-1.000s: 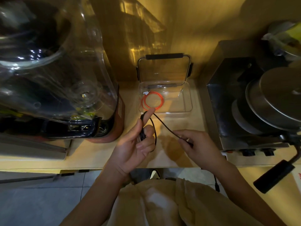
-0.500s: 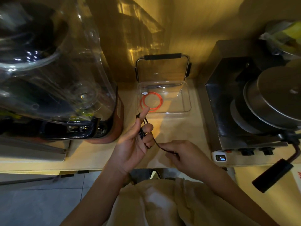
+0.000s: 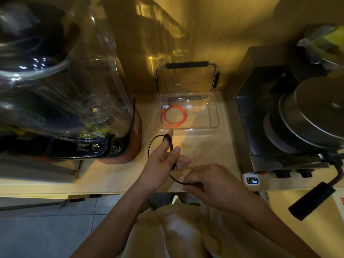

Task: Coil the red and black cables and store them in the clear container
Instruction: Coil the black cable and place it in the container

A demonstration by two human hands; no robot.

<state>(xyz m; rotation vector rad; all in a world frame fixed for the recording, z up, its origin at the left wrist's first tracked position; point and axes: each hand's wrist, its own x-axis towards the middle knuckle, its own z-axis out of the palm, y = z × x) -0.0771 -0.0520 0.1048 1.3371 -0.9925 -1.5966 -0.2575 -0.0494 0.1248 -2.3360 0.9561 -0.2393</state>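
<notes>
The red cable lies coiled in the left half of the clear container, whose lid stands open against the back wall. My left hand holds loops of the black cable just in front of the container, index finger raised toward its front rim. My right hand pinches the cable's free end near the counter's front edge. A short slack stretch of cable runs between the two hands.
A large blender with a clear cover stands at the left. A steel appliance with a round plate, knobs and a black handle fills the right. The wooden counter ends just under my hands.
My left hand has gathered a wider black loop that now sticks out to its left. My right hand slid along the cable and closed in on the left hand.
</notes>
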